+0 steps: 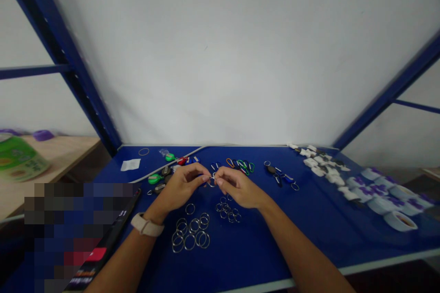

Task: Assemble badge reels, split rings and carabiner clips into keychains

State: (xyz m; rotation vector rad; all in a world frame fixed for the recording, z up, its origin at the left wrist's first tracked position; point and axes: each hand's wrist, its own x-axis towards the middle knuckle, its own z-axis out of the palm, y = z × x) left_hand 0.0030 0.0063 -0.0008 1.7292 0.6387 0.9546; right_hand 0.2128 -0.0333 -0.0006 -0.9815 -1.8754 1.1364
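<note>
My left hand (182,187) and my right hand (242,187) meet over the blue table (254,252), fingertips pinched on a small metal split ring (212,180) between them. Both hands grip it, and the fingers partly cover it. Below my left hand lies a group of larger split rings (190,241). Smaller split rings (225,214) are spread under my right hand. Green, red and dark badge reels (154,178) sit beyond my left hand, partly hidden by it. Coloured carabiners (244,165) lie behind my right hand.
To the right are assembled reels with rings (275,171), white pieces (326,169) and white and purple rolls (381,190). At the left stand a green pack (20,158) and a wooden side table (68,151). A white cord (165,165) crosses the table's back left.
</note>
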